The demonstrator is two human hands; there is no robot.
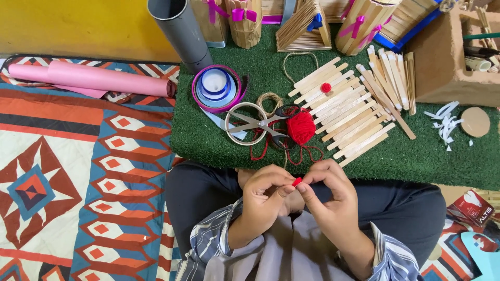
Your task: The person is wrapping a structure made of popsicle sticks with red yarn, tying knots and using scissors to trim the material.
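My left hand (263,195) and my right hand (328,195) meet over my lap, fingertips pinching a small piece of red yarn (297,181) between them. Just ahead on the green turf mat (416,156) lies a ball of red yarn (301,127) with loose strands trailing toward me. Scissors (260,125) rest across a roll of tape beside it. A flat panel of wooden craft sticks (344,112) with a small red pompom (326,87) lies to the right of the yarn.
Purple and blue ribbon rolls (216,86), a grey tube (179,28) and a pink paper roll (91,78) sit at the left. Stick-built holders and a small hut (304,28) stand at the back. A brown box (448,57), paper scraps and a cardboard disc (475,122) are on the right.
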